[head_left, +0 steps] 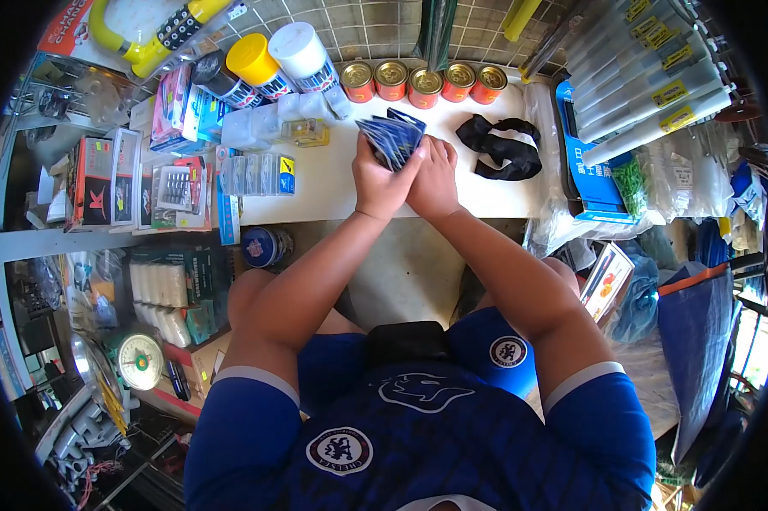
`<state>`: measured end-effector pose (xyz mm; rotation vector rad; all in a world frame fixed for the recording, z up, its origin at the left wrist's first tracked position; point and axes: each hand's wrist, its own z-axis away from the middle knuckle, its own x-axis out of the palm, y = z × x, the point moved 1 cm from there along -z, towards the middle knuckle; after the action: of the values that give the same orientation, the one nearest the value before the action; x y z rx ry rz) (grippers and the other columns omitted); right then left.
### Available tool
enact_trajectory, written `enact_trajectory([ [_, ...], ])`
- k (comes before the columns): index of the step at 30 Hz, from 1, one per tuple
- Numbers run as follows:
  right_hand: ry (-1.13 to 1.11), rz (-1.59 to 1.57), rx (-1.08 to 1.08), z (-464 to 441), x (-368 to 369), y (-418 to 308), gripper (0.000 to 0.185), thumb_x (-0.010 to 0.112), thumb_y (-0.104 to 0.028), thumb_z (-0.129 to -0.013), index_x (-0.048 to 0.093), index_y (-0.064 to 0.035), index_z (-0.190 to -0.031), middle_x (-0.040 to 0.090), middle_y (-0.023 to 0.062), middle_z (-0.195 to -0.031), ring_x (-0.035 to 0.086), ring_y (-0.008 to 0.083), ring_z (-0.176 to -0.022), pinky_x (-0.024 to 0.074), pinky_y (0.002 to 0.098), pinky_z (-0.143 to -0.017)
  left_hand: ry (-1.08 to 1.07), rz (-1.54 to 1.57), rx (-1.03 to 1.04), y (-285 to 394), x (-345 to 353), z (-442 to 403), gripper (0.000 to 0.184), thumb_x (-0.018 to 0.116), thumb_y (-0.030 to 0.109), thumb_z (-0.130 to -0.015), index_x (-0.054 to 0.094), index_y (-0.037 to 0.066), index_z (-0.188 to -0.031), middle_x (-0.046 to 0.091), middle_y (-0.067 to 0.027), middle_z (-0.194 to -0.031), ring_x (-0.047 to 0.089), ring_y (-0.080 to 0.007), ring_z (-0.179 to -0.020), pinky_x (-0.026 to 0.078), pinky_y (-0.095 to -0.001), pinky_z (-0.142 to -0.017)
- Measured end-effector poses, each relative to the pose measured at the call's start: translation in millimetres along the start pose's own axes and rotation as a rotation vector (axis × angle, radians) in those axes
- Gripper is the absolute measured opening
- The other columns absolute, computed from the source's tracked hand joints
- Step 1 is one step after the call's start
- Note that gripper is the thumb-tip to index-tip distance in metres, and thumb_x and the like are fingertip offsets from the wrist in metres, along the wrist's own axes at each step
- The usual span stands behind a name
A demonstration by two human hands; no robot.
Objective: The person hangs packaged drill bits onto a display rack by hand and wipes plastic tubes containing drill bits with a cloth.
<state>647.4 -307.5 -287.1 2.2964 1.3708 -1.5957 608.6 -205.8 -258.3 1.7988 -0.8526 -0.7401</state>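
Observation:
A fanned stack of dark blue cards or flat packets (392, 139) is held up over the white tabletop (333, 198). My left hand (382, 181) is closed round its lower left part, with the thumb lying across the front. Pressed against the left one, my right hand (436, 174) is closed at the stack's lower right side. Its fingers are partly hidden, and the print on the cards is too small to read. To the right of my hands lies a crumpled black cloth item (505, 148) with a whitish part.
Several orange tins (425, 88) stand along the back edge. Spray cans (303, 55) and small clear boxes (256, 174) fill the left side. A blue box (592, 183) and clear tubes (648, 115) border the right. Below left is a dial scale (141, 362).

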Motion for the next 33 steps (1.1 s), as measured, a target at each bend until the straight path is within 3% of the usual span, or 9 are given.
enact_trajectory([
  [5,-0.248,-0.595,0.080,-11.1,-31.6,-16.9,0.067,0.072,-0.017,-0.083,0.036,-0.0001,-0.137,0.058,0.0276,-0.120,0.059,0.0470,-0.107,0.0491,0.0473,-0.089,0.093,0.287,-0.141,-3.4,-11.3,-16.0,0.033,0.076,0.006,-0.084,0.058,-0.002,-0.111,0.068,-0.0086,-0.104,0.065,-0.0150,-0.095,0.052,-0.0299,-0.085],
  [9,-0.392,-0.657,-0.020,-19.5,-69.9,-35.8,0.069,0.068,-0.024,-0.090,0.034,0.0007,-0.145,0.055,0.0307,-0.131,0.055,0.0432,-0.122,0.0454,0.0444,-0.101,0.177,0.546,-0.238,23.2,-27.1,-12.0,0.035,0.073,0.006,-0.087,0.057,-0.002,-0.117,0.068,-0.0088,-0.110,0.066,-0.0164,-0.098,0.052,-0.0306,-0.087],
  [15,-0.350,-0.708,0.021,-13.6,-120.0,-59.5,0.051,0.068,-0.026,-0.095,0.054,0.0018,-0.135,0.063,0.0202,-0.126,0.063,0.0267,-0.115,0.0491,0.0365,-0.096,0.161,0.708,-0.335,61.3,-42.9,-0.6,0.035,0.075,0.008,-0.087,0.053,0.001,-0.113,0.065,-0.0063,-0.103,0.066,-0.0135,-0.089,0.054,-0.0280,-0.078],
  [17,-0.276,-0.686,0.032,-4.3,-129.4,-63.0,0.034,0.065,-0.021,-0.096,0.063,-0.0033,-0.125,0.069,0.0180,-0.110,0.068,0.0283,-0.087,0.0523,0.0338,-0.079,0.171,0.681,-0.256,72.0,-48.0,10.6,0.042,0.076,0.004,-0.085,0.050,0.003,-0.117,0.061,-0.0036,-0.105,0.062,-0.0111,-0.091,0.053,-0.0275,-0.080],
  [19,-0.277,-0.739,0.050,6.7,-137.8,-64.2,0.027,0.063,-0.015,-0.096,0.065,-0.0032,-0.120,0.069,0.0134,-0.093,0.062,0.0183,-0.071,0.0512,0.0312,-0.071,0.167,0.728,-0.167,101.3,-55.7,21.6,0.046,0.074,0.001,-0.084,0.048,0.004,-0.122,0.059,-0.0042,-0.112,0.059,-0.0114,-0.097,0.050,-0.0278,-0.087],
  [23,-0.282,-0.949,0.096,12.7,-169.8,-81.0,0.026,0.057,-0.010,-0.100,0.062,0.0033,-0.122,0.071,0.0083,-0.097,0.065,0.0140,-0.086,0.0524,0.0283,-0.078,0.220,0.871,-0.198,131.4,-75.8,24.4,0.049,0.073,0.001,-0.085,0.048,0.004,-0.127,0.060,-0.0038,-0.115,0.060,-0.0139,-0.099,0.047,-0.0304,-0.093],
  [27,-0.234,-1.067,-0.004,-7.3,-213.5,-93.3,0.025,0.054,-0.013,-0.103,0.060,0.0047,-0.119,0.067,0.0099,-0.107,0.068,0.0199,-0.098,0.0569,0.0341,-0.086,0.110,1.160,-0.415,152.4,-101.4,32.4,0.042,0.071,0.013,-0.088,0.048,0.016,-0.123,0.059,-0.0059,-0.101,0.063,-0.0277,-0.099,0.056,-0.0558,-0.081],
  [29,-0.113,-1.171,-0.004,-22.4,-243.7,-110.6,0.022,0.055,-0.013,-0.102,0.060,0.0032,-0.117,0.066,0.0093,-0.109,0.067,0.0231,-0.100,0.0562,0.0391,-0.093,0.047,1.273,-0.447,148.2,-108.0,41.3,0.031,0.069,0.026,-0.091,0.051,0.019,-0.116,0.057,-0.0032,-0.107,0.058,-0.0270,-0.108,0.051,-0.0599,-0.088],
  [33,0.156,-0.972,-0.112,-83.8,-323.2,-166.4,0.005,0.063,-0.009,-0.097,0.064,-0.0049,-0.097,0.064,-0.0010,-0.087,0.059,0.0077,-0.080,0.0479,0.0250,-0.076,0.029,1.410,-0.522,132.7,-114.9,53.8,0.028,0.065,0.036,-0.093,0.053,0.020,-0.113,0.056,-0.0024,-0.117,0.052,-0.0277,-0.118,0.044,-0.0623,-0.097],
])
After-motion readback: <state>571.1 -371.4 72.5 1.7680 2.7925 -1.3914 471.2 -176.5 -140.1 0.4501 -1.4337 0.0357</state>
